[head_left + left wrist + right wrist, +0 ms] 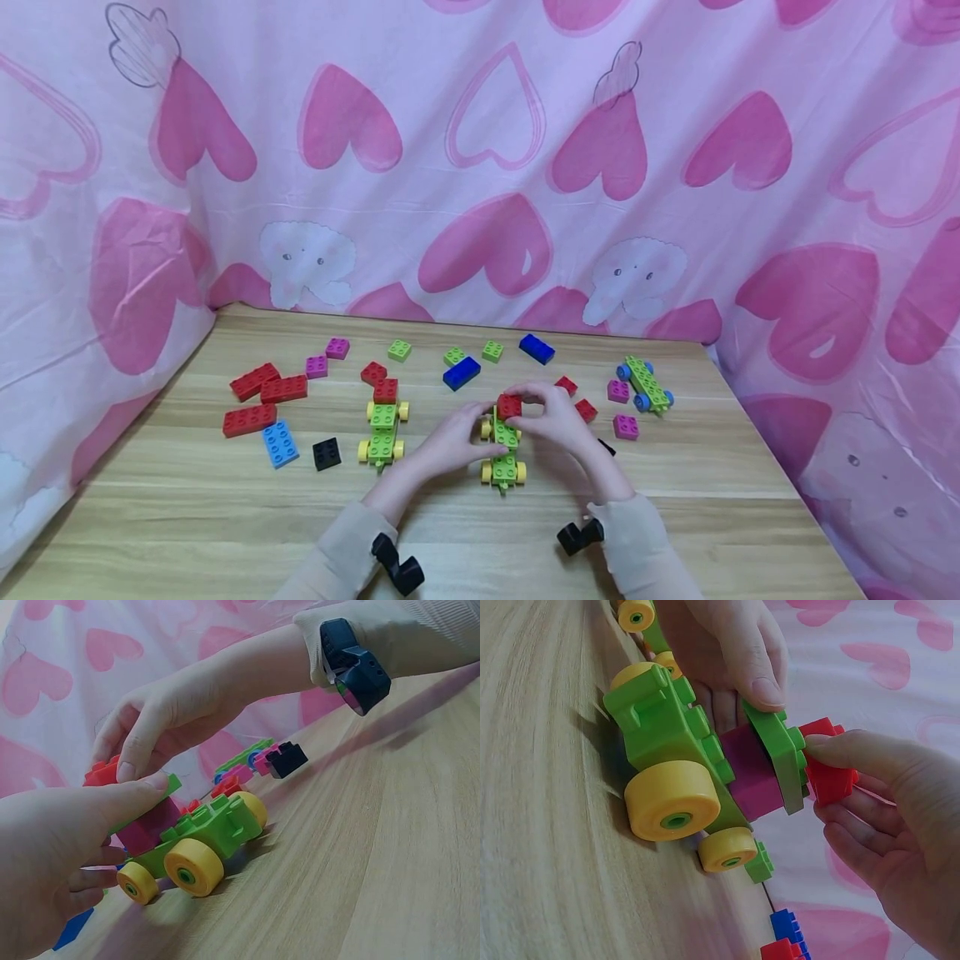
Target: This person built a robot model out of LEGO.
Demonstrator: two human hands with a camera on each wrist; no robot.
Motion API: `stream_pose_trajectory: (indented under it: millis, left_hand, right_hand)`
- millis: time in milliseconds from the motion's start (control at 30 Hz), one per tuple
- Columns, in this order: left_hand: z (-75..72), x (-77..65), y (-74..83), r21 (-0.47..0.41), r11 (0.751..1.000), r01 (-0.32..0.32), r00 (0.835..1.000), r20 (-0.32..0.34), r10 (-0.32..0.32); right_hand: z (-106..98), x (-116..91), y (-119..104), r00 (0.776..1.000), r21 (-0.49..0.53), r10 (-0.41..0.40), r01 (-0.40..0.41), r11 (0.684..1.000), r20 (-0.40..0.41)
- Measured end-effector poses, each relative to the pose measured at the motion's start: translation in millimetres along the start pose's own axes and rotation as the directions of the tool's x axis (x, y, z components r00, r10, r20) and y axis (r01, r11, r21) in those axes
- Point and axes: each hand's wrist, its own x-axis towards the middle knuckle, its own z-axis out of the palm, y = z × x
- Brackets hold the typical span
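- While the right hand [551,410] pinches a small red brick [509,406] between thumb and fingers, the left hand [457,437] grips the green plate [776,750] on the yellow-wheeled car [505,471], thumb on top, other fingers partly hidden.
- Location: the pinched brick is at the car's twelve o'clock end; whether it is seated cannot be told.
- Handling (judged): light, stiff plastic; smooth walls may slip slightly; breakage unlikely.
- Hold: grasp opposite side walls, leaving studs and underside free. Steady the car by its body; wheels may roll.
- Count, directions from the pinched brick, head view:
- Cars: three; the gripped one at six o'clock, a second yellow-wheeled one [383,433] at nine, a blue-wheeled one [645,385] at three.
- Other small red bricks [586,410]: four; two toward ten, two toward three.
- Long red bricks [250,419]: three, nine.
- Loose magenta bricks [626,427]: four; two toward nine, two at three.
- Small green bricks [399,350]: three, ten to eleven.
- Dark blue bricks [461,372]: two; ten and one.
- Light blue brick [281,443]: one, nine.
- Black bricks [326,454]: two; nine and four, the latter partly hidden.
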Motion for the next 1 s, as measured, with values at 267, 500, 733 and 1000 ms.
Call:
stream_pose_trajectory:
  millis: [267, 500, 733, 1000]
  left_hand:
    - [0.5, 0.4, -1.1, -0.006, 1.0, -0.007, 1.0, -0.003, 0.007]
    - [0.8, 1.2, -1.2, -0.002, 1.0, -0.021, 1.0, -0.009, 0.021]
    - [0.6, 1.3, -0.8, -0.003, 1.0, -0.023, 1.0, -0.013, 0.023]
    - [0.8, 1.0, -1.3, 0.009, 1.0, -0.017, 1.0, 0.0, 0.017]
  right_hand:
    - [0.5, -0.6, 0.0, 1.0, -0.004, -0.006, 0.006, 1.0, 0.005]
    - [1.2, -0.4, -0.7, 1.0, -0.005, 0.003, -0.003, 1.0, 0.021]
    - [1.8, -0.1, 0.8, 1.0, -0.006, -0.005, 0.005, 1.0, 0.027]
    - [1.2, 0.4, 4.0, 0.999, 0.006, -0.032, 0.032, 0.999, 0.043]
